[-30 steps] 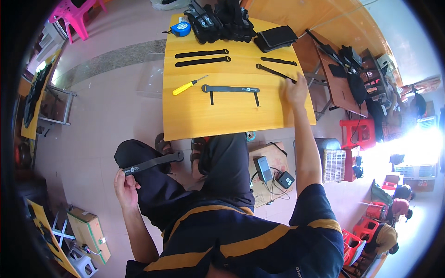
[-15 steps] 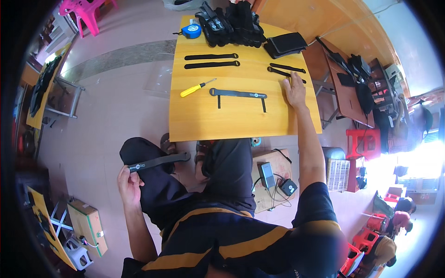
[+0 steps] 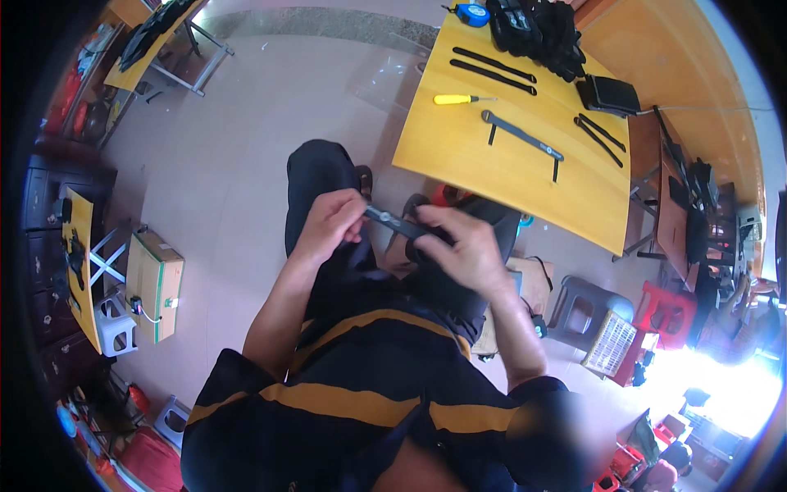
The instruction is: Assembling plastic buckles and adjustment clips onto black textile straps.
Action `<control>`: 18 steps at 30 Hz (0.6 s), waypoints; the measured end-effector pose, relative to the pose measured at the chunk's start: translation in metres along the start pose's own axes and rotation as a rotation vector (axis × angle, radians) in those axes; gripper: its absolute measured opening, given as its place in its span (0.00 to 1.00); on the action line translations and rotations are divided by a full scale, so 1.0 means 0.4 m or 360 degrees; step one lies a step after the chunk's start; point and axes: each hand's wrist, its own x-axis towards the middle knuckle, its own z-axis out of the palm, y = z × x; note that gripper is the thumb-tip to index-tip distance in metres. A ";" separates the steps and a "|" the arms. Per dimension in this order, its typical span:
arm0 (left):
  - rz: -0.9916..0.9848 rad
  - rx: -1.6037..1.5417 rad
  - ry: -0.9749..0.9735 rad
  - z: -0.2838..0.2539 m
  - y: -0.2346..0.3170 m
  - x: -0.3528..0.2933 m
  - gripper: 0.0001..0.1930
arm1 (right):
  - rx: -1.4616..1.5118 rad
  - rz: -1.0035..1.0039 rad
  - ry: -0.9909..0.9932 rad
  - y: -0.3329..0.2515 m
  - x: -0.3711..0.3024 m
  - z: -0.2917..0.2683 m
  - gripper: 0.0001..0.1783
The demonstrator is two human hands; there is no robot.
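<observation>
Above my lap, my left hand [image 3: 332,225] is closed on one end of a dark grey strap [image 3: 389,218] with a light printed mark. My right hand [image 3: 467,250] is at the strap's other end, blurred, with thumb and forefinger apart and the strap's tip by the thumb. On the yellow table [image 3: 443,152], a similar grey strap [image 3: 522,135] lies with two short black strips at its ends. Two long black straps [image 3: 492,70] lie behind it, and a pair of thinner black straps [image 3: 601,141] lies to the right.
A yellow-handled screwdriver [image 3: 453,99], a blue tape measure [image 3: 472,14], a heap of black straps [image 3: 537,37] and a flat black stack [image 3: 608,95] are on the table. Right of my legs stand a grey stool [image 3: 584,307] and a red stool [image 3: 666,316]. A cardboard box [image 3: 152,287] stands left.
My right hand has left the thin straps on the table and come down to the held strap. My left hand has moved right and inward with the strap. The view has shifted left.
</observation>
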 end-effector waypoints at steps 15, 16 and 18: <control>0.0250 -0.0110 -0.0261 0.122 0.024 -0.057 0.05 | 0.0792 0.0495 0.0101 -0.072 -0.114 0.097 0.18; 0.0248 -0.0109 -0.0258 0.121 0.020 -0.055 0.05 | 0.0740 0.0486 0.0085 -0.076 -0.116 0.096 0.18; 0.0270 0.0127 -0.0316 0.120 0.012 -0.051 0.09 | 0.0687 0.0477 0.0068 -0.077 -0.121 0.101 0.18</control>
